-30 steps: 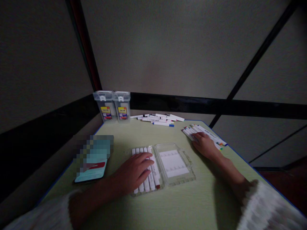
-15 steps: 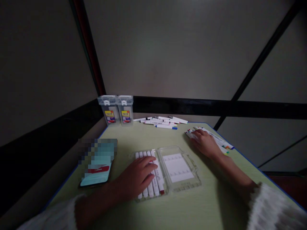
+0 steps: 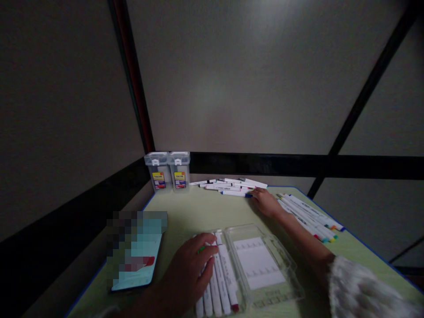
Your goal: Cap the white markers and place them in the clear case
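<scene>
My left hand [image 3: 190, 269] lies over a row of white markers [image 3: 220, 282] in an open clear plastic case [image 3: 241, 304]. Its fingers are apart and bent, resting on the markers' upper ends, with a bit of green showing beneath. At the back of the table, my right hand [image 3: 266, 202] has its fingers drawn together on the end of a blue-tipped white marker [image 3: 233, 193]. That marker lies at the front of a loose pile of white markers [image 3: 228, 185]. My right fingertips are partly hidden.
Several white markers with coloured ends [image 3: 308, 216] lie along the table's right edge. Two clear lidded boxes [image 3: 179, 174] stand at the back left. A phone [image 3: 139, 265], partly pixelated, lies on the left. The case's lid holds a white printed card [image 3: 258, 263].
My right hand has left the markers on the right and moved to the back pile. My left hand stays on the case. The view has tilted up slightly.
</scene>
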Available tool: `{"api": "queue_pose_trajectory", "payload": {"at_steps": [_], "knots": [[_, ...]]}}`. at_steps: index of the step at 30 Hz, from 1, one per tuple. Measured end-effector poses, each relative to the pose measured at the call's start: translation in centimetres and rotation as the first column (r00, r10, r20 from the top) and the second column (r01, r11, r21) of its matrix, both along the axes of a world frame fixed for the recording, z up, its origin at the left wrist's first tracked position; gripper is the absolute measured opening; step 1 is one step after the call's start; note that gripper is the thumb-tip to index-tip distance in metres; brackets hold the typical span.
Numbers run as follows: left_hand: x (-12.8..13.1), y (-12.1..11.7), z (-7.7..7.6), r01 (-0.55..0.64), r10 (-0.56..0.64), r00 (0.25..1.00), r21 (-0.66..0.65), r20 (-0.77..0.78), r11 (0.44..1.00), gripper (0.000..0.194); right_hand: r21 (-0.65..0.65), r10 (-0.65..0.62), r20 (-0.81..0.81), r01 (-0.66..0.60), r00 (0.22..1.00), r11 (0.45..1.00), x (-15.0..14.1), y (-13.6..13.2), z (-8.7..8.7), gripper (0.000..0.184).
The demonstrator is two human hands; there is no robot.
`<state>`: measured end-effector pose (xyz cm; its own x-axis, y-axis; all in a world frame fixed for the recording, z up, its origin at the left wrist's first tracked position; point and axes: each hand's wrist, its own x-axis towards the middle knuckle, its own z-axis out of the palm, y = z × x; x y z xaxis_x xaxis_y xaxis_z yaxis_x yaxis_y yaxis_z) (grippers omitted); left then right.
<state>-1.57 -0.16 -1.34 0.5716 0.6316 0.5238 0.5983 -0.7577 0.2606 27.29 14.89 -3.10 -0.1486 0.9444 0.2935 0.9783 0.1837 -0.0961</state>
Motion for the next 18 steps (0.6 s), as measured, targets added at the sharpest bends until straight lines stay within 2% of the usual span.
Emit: {"api": "queue_pose_trajectory", "payload": {"at_steps": [10,18], "knots": [[0.07,0.09,0.26,0.020,-0.019,1.000,-0.035,0.025,0.999,0.022,-0.013,0.021,-0.052,-0.022,0.998,1.000,0.08,0.08,-0.45,0.027],[0.20,-0.12,0.48,0.042,-0.042,0.999,-0.054,0.015,0.998,0.022,-0.009,0.038,-0.104,-0.039,0.994,0.999,0.02,0.04,-0.58,0.018]]}}
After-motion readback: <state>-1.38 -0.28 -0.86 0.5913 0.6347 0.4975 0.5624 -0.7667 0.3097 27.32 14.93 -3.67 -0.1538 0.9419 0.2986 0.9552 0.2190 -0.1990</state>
